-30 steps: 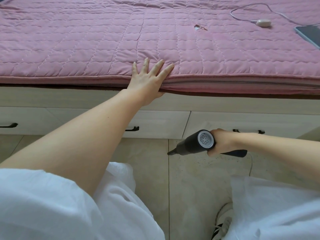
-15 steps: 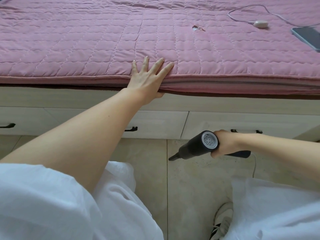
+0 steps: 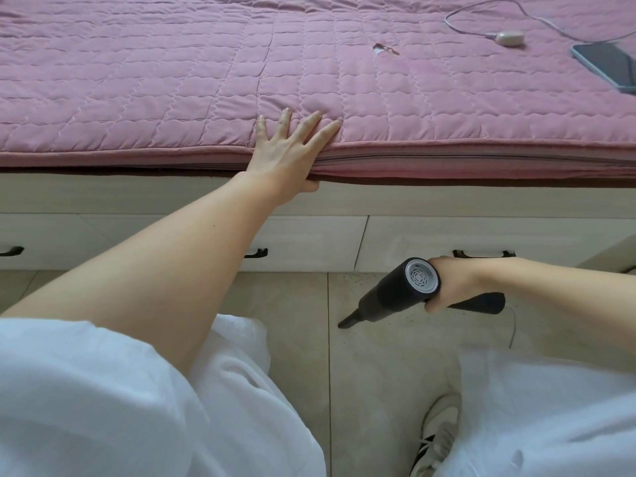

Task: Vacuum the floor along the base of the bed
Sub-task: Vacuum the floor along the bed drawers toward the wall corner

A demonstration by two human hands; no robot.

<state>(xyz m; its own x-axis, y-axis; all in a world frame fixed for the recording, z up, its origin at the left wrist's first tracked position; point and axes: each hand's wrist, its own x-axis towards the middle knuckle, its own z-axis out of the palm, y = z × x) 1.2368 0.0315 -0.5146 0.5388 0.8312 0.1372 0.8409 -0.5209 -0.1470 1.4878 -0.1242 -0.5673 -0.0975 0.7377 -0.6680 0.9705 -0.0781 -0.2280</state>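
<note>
The right hand (image 3: 447, 287) gripped one black vacuum (image 3: 395, 297) by its handle, long axis slanting down-left, nozzle seemingly just above the floor (image 3: 282, 321) near a tile seam. The left hand (image 3: 285, 156) lay spread flat on the bed (image 3: 172, 80) edge. Three drawer handles showed; bare floor lay leftward along the base.

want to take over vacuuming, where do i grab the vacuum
Grip the black handle behind the barrel of the vacuum, coming from its rear right. The handle juts right, away from the nozzle, and the right hand already grips it there.
</note>
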